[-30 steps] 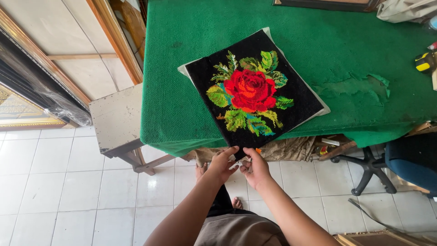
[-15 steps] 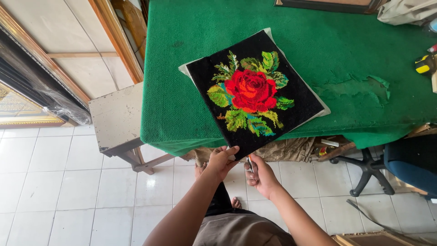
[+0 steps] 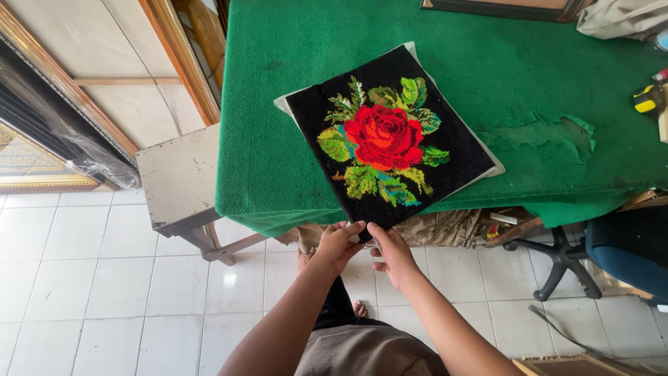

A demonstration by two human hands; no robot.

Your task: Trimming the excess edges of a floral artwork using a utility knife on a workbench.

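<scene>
Since half a second ago, our right hand (image 3: 392, 252) has closed back toward our left hand (image 3: 337, 245); both pinch the near corner of the rose embroidery panel (image 3: 390, 143), which overhangs the green table (image 3: 529, 83). Handling at that corner appears unfinished.

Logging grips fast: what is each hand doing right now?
Left hand: pinching the embroidered cloth corner.
Right hand: at the same corner, grip unclear.

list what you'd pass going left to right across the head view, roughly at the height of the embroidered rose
gold picture frame → grey side table → black rose embroidery on the green table cover → torn patch in the cover → yellow tape measure. Both hands sit lower, left hand and right hand, at the embroidery's near corner.
</scene>
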